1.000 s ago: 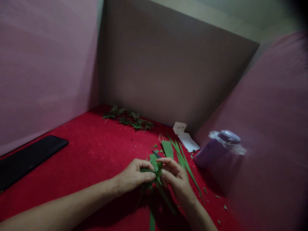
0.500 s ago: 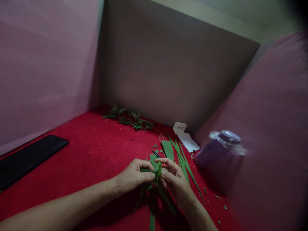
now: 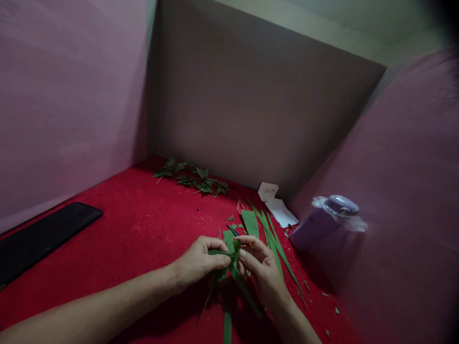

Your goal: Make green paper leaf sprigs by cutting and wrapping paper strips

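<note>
Between my two hands is a bundle of folded green leaf strips (image 3: 234, 255), with long ends hanging down toward me. My left hand (image 3: 204, 260) pinches the folded strip from the left with thumb and fingers. From the right, my right hand (image 3: 260, 263) grips the upper fold between thumb and forefinger. Just beyond the fingers lie scissors (image 3: 232, 230), their blades showing and the handles mostly hidden behind my right hand. A broad cut leaf piece (image 3: 250, 222) lies behind them on the red cloth.
Long narrow leaf strips (image 3: 276, 246) and small scraps lie to the right. Lobed leaves (image 3: 202, 181) are heaped at the back. White papers (image 3: 281, 212) and a purple container (image 3: 315, 227) with clear plastic stand at right. A black flat object (image 3: 46, 239) lies at left on the red cloth (image 3: 143, 229).
The upper fold of the leaf strip has turned slightly and looks darker, with my right forefinger bent over it. My left hand keeps almost the same place.
</note>
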Available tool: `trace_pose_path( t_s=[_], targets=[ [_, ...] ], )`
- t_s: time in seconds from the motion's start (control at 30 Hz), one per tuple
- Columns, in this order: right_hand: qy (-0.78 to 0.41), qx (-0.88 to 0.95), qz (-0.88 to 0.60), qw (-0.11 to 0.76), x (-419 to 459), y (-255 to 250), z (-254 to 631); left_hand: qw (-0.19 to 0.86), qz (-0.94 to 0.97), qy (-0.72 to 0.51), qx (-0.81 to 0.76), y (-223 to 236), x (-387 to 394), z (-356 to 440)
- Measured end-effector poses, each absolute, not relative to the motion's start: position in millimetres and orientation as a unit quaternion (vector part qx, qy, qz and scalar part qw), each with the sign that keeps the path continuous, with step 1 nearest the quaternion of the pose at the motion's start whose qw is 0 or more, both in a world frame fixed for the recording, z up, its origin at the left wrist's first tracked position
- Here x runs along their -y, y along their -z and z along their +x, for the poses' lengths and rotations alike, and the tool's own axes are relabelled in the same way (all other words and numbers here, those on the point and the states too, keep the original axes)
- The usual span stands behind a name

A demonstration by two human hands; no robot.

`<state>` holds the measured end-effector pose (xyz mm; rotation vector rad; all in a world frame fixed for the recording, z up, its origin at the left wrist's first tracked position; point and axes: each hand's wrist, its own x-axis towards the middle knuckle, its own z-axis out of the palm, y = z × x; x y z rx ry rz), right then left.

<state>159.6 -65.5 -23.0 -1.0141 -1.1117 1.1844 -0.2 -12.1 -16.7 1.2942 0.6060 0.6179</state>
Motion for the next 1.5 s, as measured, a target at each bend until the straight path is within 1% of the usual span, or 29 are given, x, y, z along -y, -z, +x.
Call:
trace_pose_path(
  t_s=[0.2,0.33,0.47,0.83,1.17,1.37,1.5],
  targets=[
    [-0.488,0.484,-0.464,0.558,65.3,19.9,157.5,0.701,0.597,-0.28,-0.273,15.4,12.2,0.3],
    [-0.457,0.492,-0.473,0.571,68.0,18.7,157.7,0.697,0.599,-0.276,-0.28,15.1,11.6,-0.2],
    [-0.432,0.511,-0.484,0.564,70.3,18.0,156.2,0.694,0.602,-0.271,-0.286,15.5,11.4,-0.7],
    [-0.431,0.527,-0.488,0.546,69.5,16.3,158.0,0.688,0.606,-0.262,-0.302,12.2,13.5,-1.0],
    [-0.412,0.514,-0.488,0.573,70.6,17.1,155.5,0.69,0.6,-0.26,-0.311,10.9,11.8,-0.8],
    [-0.407,0.505,-0.512,0.563,70.5,14.9,153.5,0.676,0.619,-0.262,-0.302,14.7,12.4,-1.3],
    [-0.415,0.495,-0.503,0.575,70.8,15.6,153.1,0.662,0.635,-0.259,-0.302,16.9,12.6,-1.2]
  ],
)
